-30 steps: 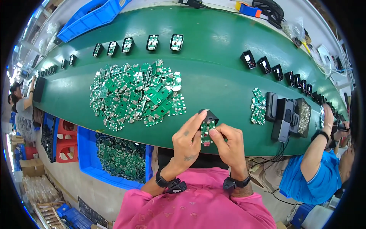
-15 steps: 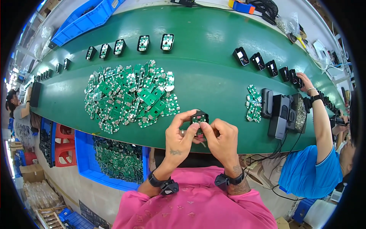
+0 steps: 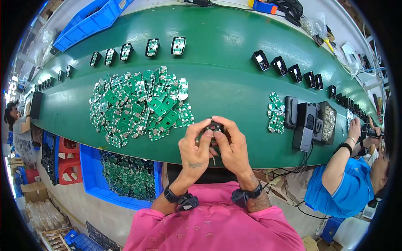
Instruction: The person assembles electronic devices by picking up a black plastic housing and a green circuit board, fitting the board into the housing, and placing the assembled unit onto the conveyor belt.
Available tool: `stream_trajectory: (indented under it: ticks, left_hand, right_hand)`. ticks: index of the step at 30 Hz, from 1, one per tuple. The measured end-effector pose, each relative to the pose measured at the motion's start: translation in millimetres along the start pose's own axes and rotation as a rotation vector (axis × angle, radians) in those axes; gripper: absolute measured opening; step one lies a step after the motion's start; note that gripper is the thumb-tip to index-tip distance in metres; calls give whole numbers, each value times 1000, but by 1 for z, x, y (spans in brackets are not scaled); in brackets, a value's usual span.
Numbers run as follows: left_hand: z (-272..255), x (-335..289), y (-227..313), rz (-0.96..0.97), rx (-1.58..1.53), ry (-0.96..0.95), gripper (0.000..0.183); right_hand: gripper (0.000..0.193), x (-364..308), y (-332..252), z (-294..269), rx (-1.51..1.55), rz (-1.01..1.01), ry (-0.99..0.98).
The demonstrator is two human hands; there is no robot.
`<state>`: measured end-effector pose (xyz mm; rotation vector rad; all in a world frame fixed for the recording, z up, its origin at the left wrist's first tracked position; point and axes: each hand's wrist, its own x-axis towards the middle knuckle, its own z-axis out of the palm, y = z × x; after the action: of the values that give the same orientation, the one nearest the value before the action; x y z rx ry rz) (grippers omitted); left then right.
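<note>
Both my hands are closed around a small black plastic housing (image 3: 215, 126) close to the table's near edge. My left hand (image 3: 195, 147) wraps its left side, with the thumb pressed on top. My right hand (image 3: 231, 146) grips the other side, its thumb beside the left one. The thumbs and fingers hide most of the housing, so the circuit board within it barely shows. Left of my hands lies a big heap of loose green circuit boards (image 3: 138, 104). Several black housings with boards in them, one of them a filled housing (image 3: 178, 45), stand in a row beyond the heap.
Several black housings (image 3: 260, 60) line the far right. A small group of boards (image 3: 276, 113), a dark grey device (image 3: 305, 127) and a tray of small parts (image 3: 328, 121) stand nearer. A blue bin (image 3: 94, 180) of boards sits below the table edge. A co-worker (image 3: 343, 184) sits at right.
My fingers have closed further over the housing, my right fingers now over its far edge. The co-worker's arm at right has drawn back from the row of housings, which now shows a gap.
</note>
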<state>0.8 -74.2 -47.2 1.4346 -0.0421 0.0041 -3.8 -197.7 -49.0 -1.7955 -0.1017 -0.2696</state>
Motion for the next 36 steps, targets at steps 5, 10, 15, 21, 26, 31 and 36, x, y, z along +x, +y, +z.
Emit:
stream_trajectory:
  ticks: [5, 10, 15, 21, 26, 31, 36]
  left_hand:
    - [-11, 28, -2, -20, 34, -23, 30]
    - [-15, 26, -6, -95, -17, 34, 52]
    - [-22, 4, -28, 12, 100, 10, 38]
    - [-22, 11, -25, 90, 80, 49, 39]
    - [-25, 13, -27, 53, 86, -26, 35]
    - [-23, 12, -28, 87, 203, -23, 21]
    - [-19, 13, -27, 87, 205, -55, 17]
  right_hand:
    - [34, 29, -2, -5, 25, 161, -138]
    - [35, 100, 6, -18, 45, 224, -70]
    - [36, 120, -2, -9, 74, 176, -71]
    - [32, 84, -7, 5, 53, -230, -9]
    - [32, 104, 8, 0, 62, -21, -55]
    - [27, 195, 56, 11, -145, 70, 32]
    - [36, 254, 91, 10, -631, -62, 111]
